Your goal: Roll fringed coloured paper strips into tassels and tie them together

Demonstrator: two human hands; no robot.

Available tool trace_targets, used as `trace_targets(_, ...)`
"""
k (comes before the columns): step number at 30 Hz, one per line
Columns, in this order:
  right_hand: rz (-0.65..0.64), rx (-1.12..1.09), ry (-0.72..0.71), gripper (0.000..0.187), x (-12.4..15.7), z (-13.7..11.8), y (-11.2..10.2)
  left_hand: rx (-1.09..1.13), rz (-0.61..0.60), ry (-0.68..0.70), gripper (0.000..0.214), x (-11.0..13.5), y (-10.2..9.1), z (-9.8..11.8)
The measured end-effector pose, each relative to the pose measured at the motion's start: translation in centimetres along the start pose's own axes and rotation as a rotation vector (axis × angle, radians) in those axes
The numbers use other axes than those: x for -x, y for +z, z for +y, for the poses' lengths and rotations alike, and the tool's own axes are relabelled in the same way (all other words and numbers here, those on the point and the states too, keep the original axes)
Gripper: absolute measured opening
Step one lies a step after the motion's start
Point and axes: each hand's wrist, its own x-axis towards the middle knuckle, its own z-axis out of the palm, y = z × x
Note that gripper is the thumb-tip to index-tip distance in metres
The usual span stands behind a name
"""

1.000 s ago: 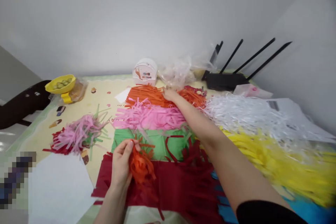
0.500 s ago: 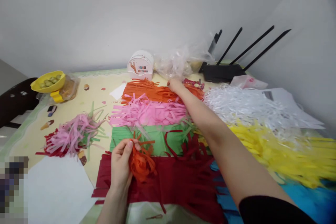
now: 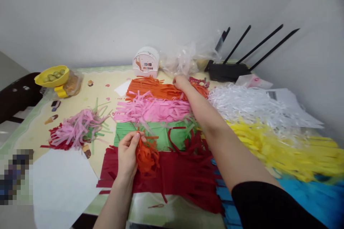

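My left hand (image 3: 130, 150) pinches a looped orange paper tassel (image 3: 147, 159) by its top, above the dark red fringed sheet (image 3: 177, 171). Stretched far forward, my right hand (image 3: 181, 82) has its fingers curled on the orange fringed paper (image 3: 150, 89) at the back; the fingertips are partly hidden. Pink fringed paper (image 3: 161, 110) and a green fringed sheet (image 3: 158, 132) lie between the orange and the red. On the left is a loose pile of pink, red and green strips (image 3: 77, 128).
Shredded white strips (image 3: 236, 105), yellow fringe (image 3: 285, 150) and blue fringe (image 3: 309, 196) fill the right. Behind stand a white box (image 3: 146, 62), a clear plastic bag (image 3: 182, 61) and a black router (image 3: 228, 71). A yellow bowl of green fruit (image 3: 52, 77) and white paper (image 3: 63, 186) are left.
The view has shifted slightly, so the table sits a little higher in the picture. Both hands stay about where they were, my left one still holding the orange tassel.
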Motion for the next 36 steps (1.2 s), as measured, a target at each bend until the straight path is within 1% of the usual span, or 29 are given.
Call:
trace_targets(9, -0.045, 0.031, -0.104, 0.035, -0.1, 0.0, -0.7, -0.019, -0.008, 0.007, 0.048, 0.1, 0.0, 0.0)
trace_targets(16, -0.033, 0.079, -0.076, 0.040, -0.6, -0.8, -0.2, -0.031, -0.011, 0.003, 0.048, -0.1, 0.0, 0.1)
trace_targets(21, -0.035, 0.082, -0.077, 0.038, -0.9, -0.8, -0.2, -0.016, -0.012, 0.021, 0.046, -0.1, 0.0, 0.1)
trace_targets(25, -0.006, 0.054, -0.101, 0.041, -1.0, -0.5, -0.3, -0.013, -0.003, 0.028, 0.049, -0.1, 0.0, 0.1)
trace_targets(28, -0.006, 0.025, -0.118, 0.039, -1.0, -0.5, -0.3, -0.007, -0.006, 0.019, 0.051, -0.1, 0.0, 0.1)
trace_targets(31, 0.004, -0.018, -0.098, 0.038, -0.9, -0.7, 0.0, 0.014, -0.009, 0.001, 0.053, -0.2, 0.0, 0.1)
trace_targets(36, 0.057, -0.149, -0.036, 0.040, -0.2, -1.0, 0.3, 0.042, 0.017, 0.015, 0.052, -0.5, 0.1, 0.1)
